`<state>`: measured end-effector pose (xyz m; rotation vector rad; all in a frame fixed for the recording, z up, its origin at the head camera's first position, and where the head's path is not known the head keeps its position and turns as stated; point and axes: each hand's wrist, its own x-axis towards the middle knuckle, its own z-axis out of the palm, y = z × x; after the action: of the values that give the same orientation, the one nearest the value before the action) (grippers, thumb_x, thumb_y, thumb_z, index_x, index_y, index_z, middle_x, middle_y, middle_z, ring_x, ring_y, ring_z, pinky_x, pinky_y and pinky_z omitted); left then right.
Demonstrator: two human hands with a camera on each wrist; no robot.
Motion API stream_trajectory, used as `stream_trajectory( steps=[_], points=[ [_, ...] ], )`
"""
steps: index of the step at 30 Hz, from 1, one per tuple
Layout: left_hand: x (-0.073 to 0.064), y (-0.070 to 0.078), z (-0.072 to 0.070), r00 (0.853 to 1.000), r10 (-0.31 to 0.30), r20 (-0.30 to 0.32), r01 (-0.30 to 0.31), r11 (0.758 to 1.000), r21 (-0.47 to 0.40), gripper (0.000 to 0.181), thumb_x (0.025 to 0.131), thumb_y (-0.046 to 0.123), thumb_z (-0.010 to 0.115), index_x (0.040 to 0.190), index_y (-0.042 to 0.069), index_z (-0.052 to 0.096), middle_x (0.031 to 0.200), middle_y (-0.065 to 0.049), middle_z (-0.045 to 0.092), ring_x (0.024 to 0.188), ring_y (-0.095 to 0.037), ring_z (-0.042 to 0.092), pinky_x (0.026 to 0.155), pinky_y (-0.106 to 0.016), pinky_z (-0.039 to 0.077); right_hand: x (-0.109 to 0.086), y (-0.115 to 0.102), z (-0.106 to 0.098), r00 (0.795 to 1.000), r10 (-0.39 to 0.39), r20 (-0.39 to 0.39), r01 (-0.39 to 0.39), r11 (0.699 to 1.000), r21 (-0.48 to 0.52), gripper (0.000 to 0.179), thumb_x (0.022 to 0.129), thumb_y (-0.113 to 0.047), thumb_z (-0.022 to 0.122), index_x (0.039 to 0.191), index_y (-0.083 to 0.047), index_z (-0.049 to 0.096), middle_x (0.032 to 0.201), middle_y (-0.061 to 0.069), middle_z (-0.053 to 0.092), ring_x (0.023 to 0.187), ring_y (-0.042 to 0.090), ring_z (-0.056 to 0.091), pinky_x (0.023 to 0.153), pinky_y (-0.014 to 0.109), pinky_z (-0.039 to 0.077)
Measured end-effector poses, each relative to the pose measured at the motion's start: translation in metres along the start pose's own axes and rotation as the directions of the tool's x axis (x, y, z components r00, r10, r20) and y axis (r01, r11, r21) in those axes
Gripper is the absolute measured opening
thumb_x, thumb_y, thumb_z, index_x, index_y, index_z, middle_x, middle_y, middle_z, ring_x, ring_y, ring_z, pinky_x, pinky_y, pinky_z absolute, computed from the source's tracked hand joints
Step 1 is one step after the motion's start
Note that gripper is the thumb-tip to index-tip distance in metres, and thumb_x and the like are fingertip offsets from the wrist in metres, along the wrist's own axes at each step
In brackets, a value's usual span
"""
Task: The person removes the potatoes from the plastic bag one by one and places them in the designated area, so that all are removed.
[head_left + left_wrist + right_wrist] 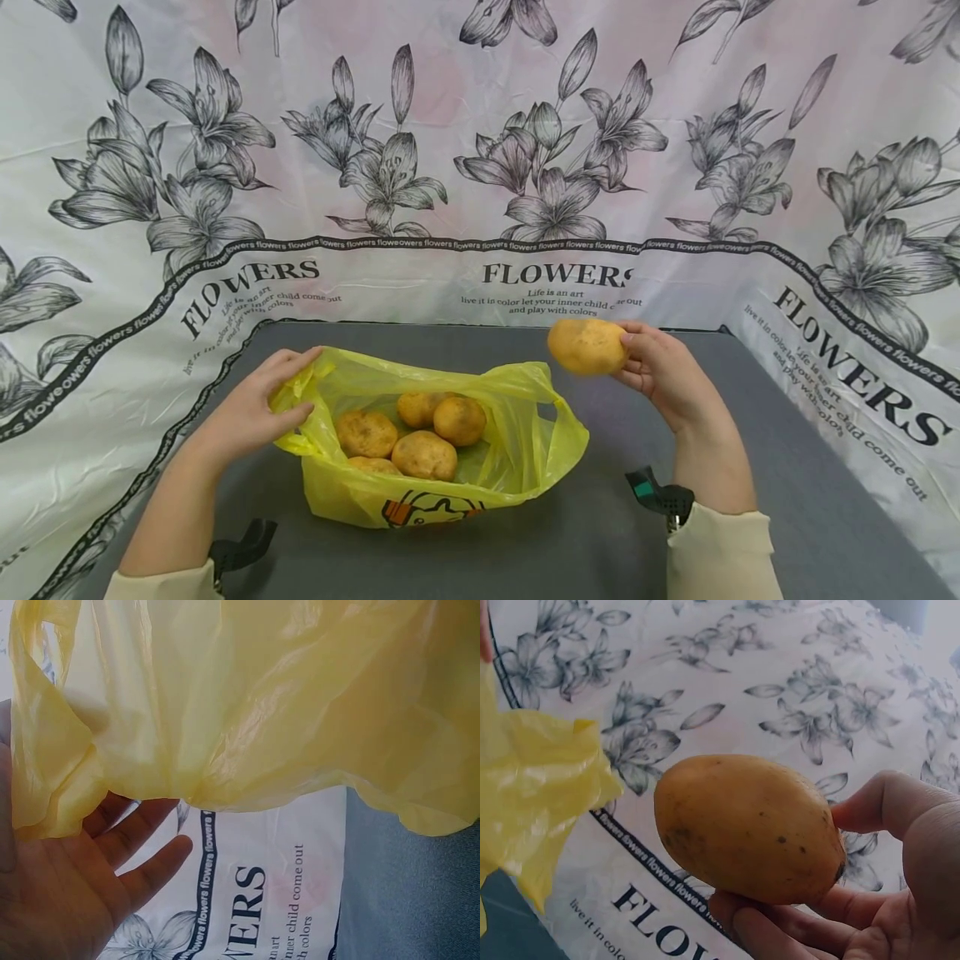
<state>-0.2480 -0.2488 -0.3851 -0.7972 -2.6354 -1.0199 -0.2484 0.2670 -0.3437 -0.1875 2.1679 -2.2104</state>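
Observation:
A yellow plastic bag (375, 498) stands on the dark table with its mouth spread, and several potatoes (424, 456) lie inside. At the bag's left rim is my left hand (258, 400), thumb and forefinger spread wide against the plastic. In the left wrist view, straight fingers (154, 877) show below the bag's edge, while the plastic hides part of the hand. My right hand (660, 367) pinches one potato (587, 347) by its end, raised above the table just right of the bag. Thumb and fingers grip that potato in the right wrist view too.
The grey table (600, 533) reaches back to a white flower-print cloth (420, 287), which also hangs along the left and right sides. Black straps (660, 493) are on both wrists.

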Motion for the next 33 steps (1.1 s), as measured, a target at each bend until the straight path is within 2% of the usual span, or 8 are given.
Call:
stream_trajectory(
  steps=[6, 14, 18, 24, 29, 33],
  points=[
    [0.004, 0.0, 0.0, 1.0, 0.018, 0.001, -0.018, 1.0, -0.007, 0.069, 0.093, 0.005, 0.071, 0.156, 0.006, 0.044, 0.128, -0.007, 0.054, 0.1, -0.011, 0.048, 0.073, -0.029, 0.048, 0.009, 0.01, -0.006, 0.993, 0.083, -0.083, -0.081, 0.996, 0.032, 0.06, 0.108, -0.027, 0.05, 0.155, 0.004, 0.032, 0.126, 0.011, 0.055, 0.101, 0.013, 0.065, 0.088, 0.026, 0.055],
    [0.001, -0.003, 0.001, 1.0, 0.014, 0.0, -0.014, 1.0, -0.002, 0.069, 0.093, 0.005, 0.071, 0.156, 0.005, 0.043, 0.127, -0.007, 0.054, 0.099, -0.011, 0.048, 0.074, -0.029, 0.048, 0.027, 0.035, -0.015, 0.972, 0.19, -0.139, -0.183, 0.981, 0.062, 0.062, 0.105, -0.033, 0.058, 0.151, 0.005, 0.038, 0.117, 0.007, 0.061, 0.094, 0.01, 0.068, 0.086, 0.025, 0.055],
    [0.001, -0.003, 0.001, 1.0, 0.0, 0.005, 0.0, 1.0, -0.004, 0.069, 0.093, 0.006, 0.071, 0.156, 0.006, 0.044, 0.127, -0.006, 0.053, 0.097, -0.012, 0.049, 0.073, -0.029, 0.048, 0.034, 0.05, -0.019, 0.958, 0.239, -0.158, -0.234, 0.971, 0.049, 0.064, 0.106, -0.032, 0.054, 0.155, 0.004, 0.035, 0.128, 0.013, 0.056, 0.095, 0.01, 0.068, 0.088, 0.026, 0.055],
    [0.001, -0.002, 0.001, 1.0, -0.014, 0.016, 0.014, 1.0, -0.012, 0.068, 0.094, 0.007, 0.071, 0.156, 0.006, 0.043, 0.127, -0.006, 0.053, 0.096, -0.015, 0.049, 0.071, -0.03, 0.048, 0.042, 0.071, -0.023, 0.944, 0.285, -0.164, -0.282, 0.959, 0.043, 0.062, 0.107, -0.027, 0.049, 0.158, 0.003, 0.031, 0.153, 0.024, 0.037, 0.102, 0.01, 0.065, 0.092, 0.027, 0.053],
    [0.002, -0.003, 0.002, 1.0, -0.009, 0.014, 0.009, 1.0, -0.012, 0.068, 0.094, 0.006, 0.071, 0.156, 0.005, 0.044, 0.127, -0.006, 0.053, 0.098, -0.014, 0.049, 0.073, -0.029, 0.049, 0.049, 0.083, -0.025, 0.94, 0.293, -0.172, -0.29, 0.956, 0.044, 0.062, 0.106, -0.026, 0.048, 0.157, 0.006, 0.031, 0.154, 0.025, 0.034, 0.103, 0.011, 0.063, 0.092, 0.028, 0.053],
    [0.001, -0.004, 0.002, 1.0, -0.014, 0.014, 0.014, 1.0, -0.005, 0.067, 0.094, 0.007, 0.07, 0.155, 0.004, 0.044, 0.126, -0.006, 0.053, 0.098, -0.014, 0.048, 0.074, -0.03, 0.048, 0.053, 0.092, -0.023, 0.928, 0.32, -0.19, -0.319, 0.947, 0.033, 0.064, 0.104, -0.026, 0.051, 0.155, 0.007, 0.033, 0.154, 0.025, 0.035, 0.112, 0.019, 0.061, 0.097, 0.032, 0.052]
  ],
)
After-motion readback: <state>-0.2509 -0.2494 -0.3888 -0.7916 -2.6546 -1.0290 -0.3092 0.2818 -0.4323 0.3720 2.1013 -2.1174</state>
